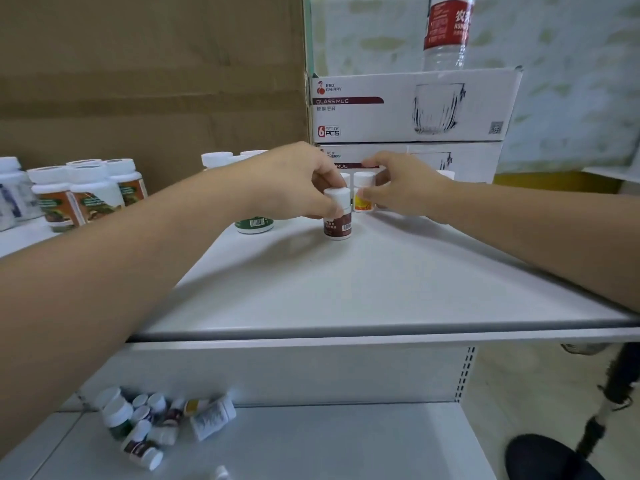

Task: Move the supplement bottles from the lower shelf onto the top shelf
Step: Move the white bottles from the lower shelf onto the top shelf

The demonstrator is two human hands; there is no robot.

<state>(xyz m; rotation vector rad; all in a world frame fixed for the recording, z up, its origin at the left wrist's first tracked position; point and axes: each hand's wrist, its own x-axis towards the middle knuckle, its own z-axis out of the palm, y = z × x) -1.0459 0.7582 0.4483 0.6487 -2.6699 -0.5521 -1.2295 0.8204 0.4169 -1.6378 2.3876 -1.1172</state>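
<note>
On the white top shelf (346, 289) my left hand (294, 181) grips the white cap of a small brown-labelled bottle (337, 216) that stands upright. My right hand (398, 185) hovers just right of it, with its fingers curled round a small yellow-labelled bottle (363, 194). A green-labelled bottle (254, 225) stands behind my left wrist, mostly hidden. Several small supplement bottles (152, 424) lie in a loose pile on the lower shelf (329, 445) at the left.
Two stacked glass-mug boxes (412, 105) stand at the back of the top shelf, with a water bottle (446, 32) on top. Larger white-capped bottles (83, 192) crowd a neighbouring shelf at the left. Cardboard (138, 81) rises behind. A dark shoe (547, 459) shows at bottom right.
</note>
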